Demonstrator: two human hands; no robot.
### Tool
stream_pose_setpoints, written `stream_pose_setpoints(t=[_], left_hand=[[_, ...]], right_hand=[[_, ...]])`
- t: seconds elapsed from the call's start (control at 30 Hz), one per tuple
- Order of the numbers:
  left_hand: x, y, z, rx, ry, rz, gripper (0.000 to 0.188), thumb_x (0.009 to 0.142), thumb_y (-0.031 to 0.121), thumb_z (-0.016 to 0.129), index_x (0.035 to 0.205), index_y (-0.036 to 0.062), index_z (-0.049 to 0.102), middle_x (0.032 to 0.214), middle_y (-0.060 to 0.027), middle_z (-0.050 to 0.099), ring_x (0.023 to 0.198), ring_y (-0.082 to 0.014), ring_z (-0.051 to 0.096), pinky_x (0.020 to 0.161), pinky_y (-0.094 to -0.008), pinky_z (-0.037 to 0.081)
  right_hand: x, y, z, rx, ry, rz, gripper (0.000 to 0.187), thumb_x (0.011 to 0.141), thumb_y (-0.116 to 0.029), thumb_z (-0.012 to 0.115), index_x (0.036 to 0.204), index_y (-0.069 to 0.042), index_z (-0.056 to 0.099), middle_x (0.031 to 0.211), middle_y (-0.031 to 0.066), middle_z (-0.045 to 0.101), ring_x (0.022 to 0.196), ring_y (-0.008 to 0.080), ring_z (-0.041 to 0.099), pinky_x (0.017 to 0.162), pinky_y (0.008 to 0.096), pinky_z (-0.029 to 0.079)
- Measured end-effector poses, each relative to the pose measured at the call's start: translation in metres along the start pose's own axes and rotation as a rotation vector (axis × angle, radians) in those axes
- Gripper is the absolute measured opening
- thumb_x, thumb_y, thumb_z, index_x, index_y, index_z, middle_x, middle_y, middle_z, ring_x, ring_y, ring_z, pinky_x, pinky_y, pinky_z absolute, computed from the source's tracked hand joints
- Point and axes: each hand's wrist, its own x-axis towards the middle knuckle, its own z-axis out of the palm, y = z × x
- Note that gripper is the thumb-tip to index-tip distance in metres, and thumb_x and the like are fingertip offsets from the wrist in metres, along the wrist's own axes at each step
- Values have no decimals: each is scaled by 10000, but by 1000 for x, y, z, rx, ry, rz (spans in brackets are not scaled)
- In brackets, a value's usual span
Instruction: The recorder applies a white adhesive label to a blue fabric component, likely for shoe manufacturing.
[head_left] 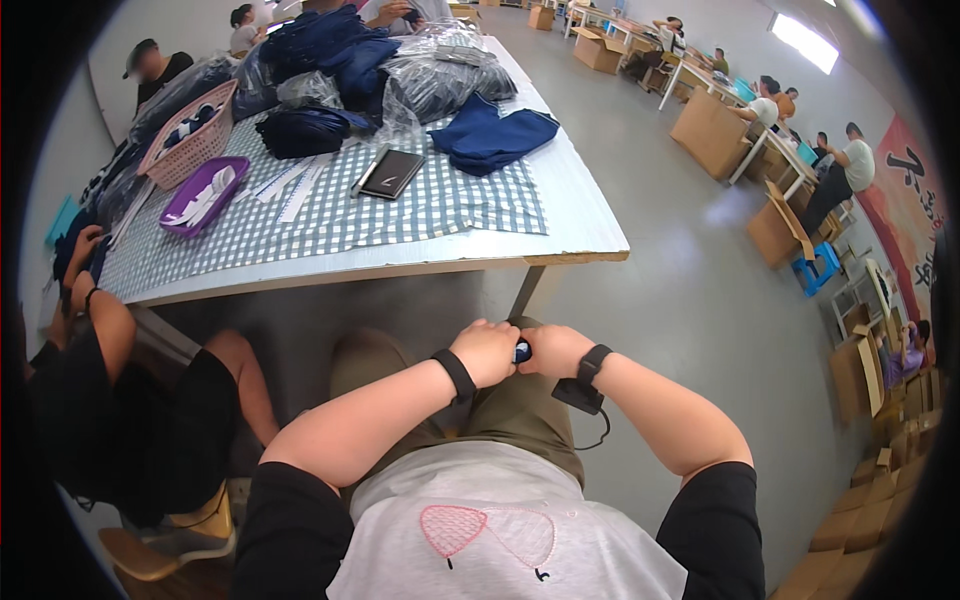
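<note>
Currently left hand (486, 352) and right hand (558, 350) grip a navy item (522, 351) just below frame centre; handling looks unfinished, exact stage unclear. Navy cloth (492, 137) lies loose on bench (588, 215), upper centre.

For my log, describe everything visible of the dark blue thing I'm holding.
The dark blue thing is small and rounded where it shows, with a paler patch. It sits over the olive trousers, gripped between the left hand and right hand, which hide most of it, so material and full shape can't be told.
</note>
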Motion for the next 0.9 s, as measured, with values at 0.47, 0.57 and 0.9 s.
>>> stream_pose_setpoints(t=[0.47,0.57,0.9], left_hand=[[-51,6,-39,258,681,605,416,788,133,536,1204,113,542,1192,-28,544,1090,-182,517,913,-327,416],[-53,9,-47,218,696,652,388,776,126,552,1163,115,575,1127,-17,574,1008,-175,555,876,-316,433],[-58,-1,-67,-115,473,391,388,773,228,667,1154,171,620,1003,-1,614,838,-175,579,813,-309,429]], right_hand=[[-31,-13,-44,1034,-479,69,152,766,-187,679,734,-67,590,681,-13,550,626,66,502,598,215,388],[-34,-11,-42,1100,-555,49,142,778,-174,667,761,-57,589,694,-7,551,631,67,503,603,212,389],[-50,-35,-60,981,-215,19,379,868,-333,605,1110,-41,588,945,37,646,771,100,607,673,238,462]])
